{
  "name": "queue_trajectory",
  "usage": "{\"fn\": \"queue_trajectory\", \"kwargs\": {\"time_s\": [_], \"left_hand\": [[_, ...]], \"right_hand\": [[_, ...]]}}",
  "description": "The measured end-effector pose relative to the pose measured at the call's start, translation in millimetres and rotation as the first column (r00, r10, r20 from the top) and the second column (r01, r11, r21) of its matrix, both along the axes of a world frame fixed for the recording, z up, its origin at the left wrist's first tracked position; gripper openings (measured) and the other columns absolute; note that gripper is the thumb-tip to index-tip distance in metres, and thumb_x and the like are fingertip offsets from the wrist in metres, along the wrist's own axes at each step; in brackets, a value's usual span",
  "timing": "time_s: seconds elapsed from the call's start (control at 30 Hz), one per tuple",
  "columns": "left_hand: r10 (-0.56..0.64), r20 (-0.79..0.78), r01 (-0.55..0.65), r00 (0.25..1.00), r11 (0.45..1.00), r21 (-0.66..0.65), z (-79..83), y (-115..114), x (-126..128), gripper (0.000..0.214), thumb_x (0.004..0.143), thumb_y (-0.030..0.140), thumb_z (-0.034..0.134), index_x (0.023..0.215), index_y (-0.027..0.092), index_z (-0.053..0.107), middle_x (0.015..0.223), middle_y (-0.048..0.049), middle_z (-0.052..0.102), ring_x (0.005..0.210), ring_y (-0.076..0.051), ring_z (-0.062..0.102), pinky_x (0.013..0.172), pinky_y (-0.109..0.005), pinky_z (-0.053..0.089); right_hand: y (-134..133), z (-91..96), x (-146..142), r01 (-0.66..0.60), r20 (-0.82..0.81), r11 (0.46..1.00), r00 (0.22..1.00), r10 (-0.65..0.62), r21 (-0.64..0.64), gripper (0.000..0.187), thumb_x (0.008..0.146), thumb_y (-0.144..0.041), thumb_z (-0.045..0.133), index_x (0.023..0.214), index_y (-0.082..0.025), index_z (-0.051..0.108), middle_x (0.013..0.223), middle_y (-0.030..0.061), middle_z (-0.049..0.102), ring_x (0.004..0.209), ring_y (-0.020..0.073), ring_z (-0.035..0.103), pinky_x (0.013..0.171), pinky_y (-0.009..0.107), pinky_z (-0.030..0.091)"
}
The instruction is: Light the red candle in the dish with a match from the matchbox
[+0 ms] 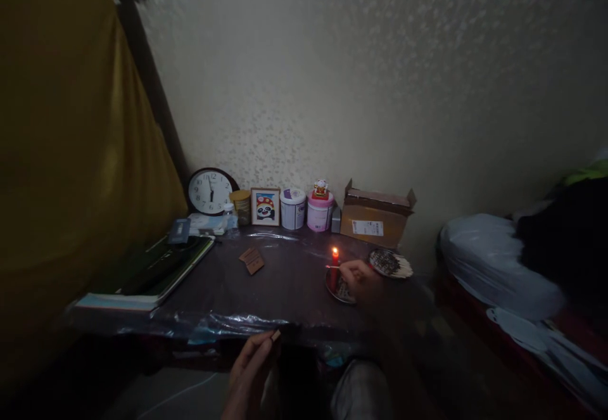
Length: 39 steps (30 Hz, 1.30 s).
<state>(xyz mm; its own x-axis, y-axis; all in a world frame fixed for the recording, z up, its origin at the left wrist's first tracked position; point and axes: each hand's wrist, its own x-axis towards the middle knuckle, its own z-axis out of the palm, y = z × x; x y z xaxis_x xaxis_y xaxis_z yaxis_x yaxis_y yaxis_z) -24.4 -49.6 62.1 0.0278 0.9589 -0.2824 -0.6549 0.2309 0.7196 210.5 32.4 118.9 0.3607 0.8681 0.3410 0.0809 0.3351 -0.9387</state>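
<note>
A lit red candle [335, 271] stands upright on a small round dish [351, 300] that has dark bits in it. Beside the candle, my right hand [360, 279] pinches a match [332, 267], its reddish tip pointing left, just below the flame. My left hand [253, 363] is lower down, in front of the table edge, closed on a small tan piece [275, 336]; only its end shows, so I cannot tell its kind. To the right of my right hand, a plate [373, 259] carries many matches [403, 268]. Brown flat cardboard pieces [252, 260] lie on the tabletop to the left.
Along the wall stand a clock [210, 190], a framed panda picture [265, 208], two tins [293, 210] and a cardboard box [375, 217]. A large green book [156, 271] covers the table's left side. Plastic bags [494, 265] lie at the right.
</note>
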Motion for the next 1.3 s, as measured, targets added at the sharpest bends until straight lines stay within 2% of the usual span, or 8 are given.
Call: {"fn": "queue_trajectory", "kwargs": {"time_s": [0.17,0.27,0.4,0.63,0.77,0.93,1.13,1.3], "left_hand": [[-0.03,-0.004,0.03,1.0,1.0,0.006,-0.2,-0.8,0.9,0.025,0.056,0.032,0.082,0.075,0.018,0.073,0.085,-0.0084,0.078,0.094,-0.028,0.069,0.083,-0.034,0.053],[-0.037,0.0,0.037,0.999,0.999,-0.009,0.5,-0.4,1.2,0.026,0.055,0.032,0.083,0.074,0.018,0.073,0.085,-0.0078,0.078,0.091,-0.027,0.07,0.081,-0.033,0.053],[0.005,0.011,-0.004,1.0,0.996,-0.093,0.3,0.2,-0.1,0.035,0.04,0.032,0.088,0.069,0.019,0.073,0.079,-0.0067,0.079,0.084,-0.026,0.071,0.076,-0.031,0.055],[-0.015,-0.012,0.014,1.0,0.995,-0.096,-9.7,3.2,-2.1,0.032,0.046,0.033,0.087,0.071,0.02,0.073,0.083,-0.0064,0.079,0.091,-0.026,0.07,0.079,-0.031,0.055],[-0.016,-0.023,0.014,1.0,0.995,-0.098,-12.2,5.5,4.3,0.033,0.043,0.037,0.087,0.068,0.021,0.072,0.081,-0.0059,0.079,0.094,-0.031,0.069,0.082,-0.038,0.055],[-0.074,-0.029,0.071,0.997,0.992,-0.109,-8.5,3.1,9.0,0.034,0.046,0.037,0.086,0.071,0.02,0.072,0.082,-0.0052,0.078,0.095,-0.03,0.069,0.08,-0.036,0.055],[-0.108,-0.068,0.099,0.992,0.987,-0.128,-1.3,-0.2,14.3,0.035,0.046,0.039,0.085,0.073,0.021,0.073,0.086,-0.006,0.077,0.096,-0.032,0.067,0.078,-0.038,0.056],[-0.088,-0.169,0.071,0.982,0.992,-0.104,-3.2,-1.0,20.9,0.037,0.045,0.041,0.085,0.072,0.02,0.074,0.077,-0.0041,0.075,0.086,-0.028,0.068,0.078,-0.035,0.054]], "right_hand": [[-10.3,-4.3,-3.5,-0.067,0.015,0.996,0.998,0.068,-0.067,0.03,0.076,-0.048,0.057,0.059,-0.023,0.06,0.049,-0.0032,0.055,0.043,0.0126,0.049,0.044,0.025,0.04],[-14.7,-12.2,-9.6,-0.076,0.056,0.992,0.995,0.082,-0.102,0.023,0.07,-0.043,0.066,0.06,-0.023,0.063,0.051,-0.0028,0.057,0.048,0.013,0.051,0.048,0.024,0.041],[-23.7,-27.0,-12.3,-0.065,0.098,0.984,0.992,0.082,-0.167,0.013,0.066,-0.033,0.07,0.061,-0.022,0.066,0.055,-0.0028,0.06,0.056,0.0138,0.054,0.053,0.023,0.041],[-47.5,-48.4,27.4,-0.088,0.027,0.953,0.995,0.1,-0.288,0.019,0.064,-0.038,0.068,0.064,-0.02,0.062,0.053,-0.0038,0.059,0.048,0.0122,0.052,0.046,0.023,0.04],[-54.9,-59.1,65.0,0.03,0.078,0.948,0.997,-0.006,-0.316,0.023,0.061,-0.041,0.071,0.067,-0.019,0.065,0.059,-0.0016,0.063,0.056,0.0154,0.058,0.051,0.023,0.044],[-57.6,-68.2,121.0,0.256,0.195,0.908,0.96,-0.2,-0.332,0.026,0.061,-0.043,0.069,0.072,-0.019,0.071,0.064,0.0003,0.067,0.064,0.0179,0.061,0.059,0.026,0.046],[-42.6,-74.2,182.5,0.499,0.312,0.816,0.856,-0.412,-0.293,0.029,0.054,-0.045,0.065,0.063,-0.018,0.069,0.068,0.0046,0.07,0.071,0.0239,0.064,0.064,0.031,0.047],[-18.7,-80.9,212.8,0.62,0.403,0.753,0.761,-0.508,-0.222,0.033,0.06,-0.049,0.06,0.067,-0.018,0.069,0.072,0.0081,0.072,0.077,0.0266,0.065,0.064,0.033,0.047]]}}
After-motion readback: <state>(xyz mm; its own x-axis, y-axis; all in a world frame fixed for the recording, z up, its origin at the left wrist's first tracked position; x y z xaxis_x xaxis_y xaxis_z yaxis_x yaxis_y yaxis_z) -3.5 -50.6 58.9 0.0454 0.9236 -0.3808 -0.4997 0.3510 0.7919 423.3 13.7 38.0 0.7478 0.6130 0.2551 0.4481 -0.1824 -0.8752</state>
